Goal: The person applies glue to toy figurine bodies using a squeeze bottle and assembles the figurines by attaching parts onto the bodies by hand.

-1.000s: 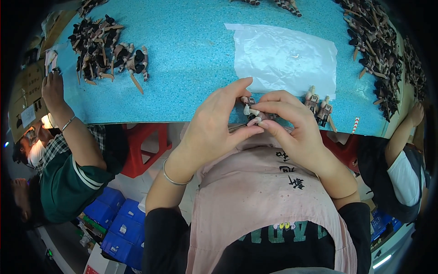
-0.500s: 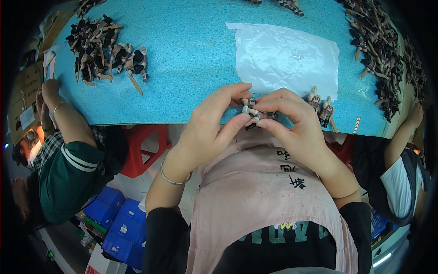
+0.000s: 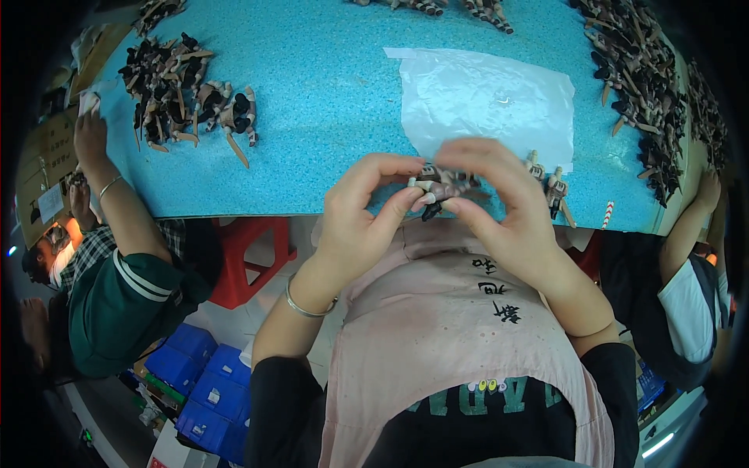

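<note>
A small toy figure [image 3: 441, 190], pale and brown with dark parts, is held between my two hands over the table's near edge. My left hand [image 3: 365, 199] pinches its left end between thumb and fingers. At its right end, my right hand [image 3: 503, 195] has the thumb against the figure, while its upper fingers are lifted and blurred by motion. Just right of my right hand, two more figures lie on the table: a pale one [image 3: 534, 166], partly hidden by that hand, and a brown one [image 3: 555, 189] with dark legs.
A clear plastic sheet [image 3: 488, 97] lies on the blue table [image 3: 328, 101]. Heaps of figures sit at the left [image 3: 168, 90] and along the right side. A red-and-white striped strip [image 3: 608, 214] is near the front edge. Co-workers' arms rest at both sides.
The figure has turned and shows more of its body. My right fingers have lifted off it a little, and the co-worker's hand at left has moved up and forward.
</note>
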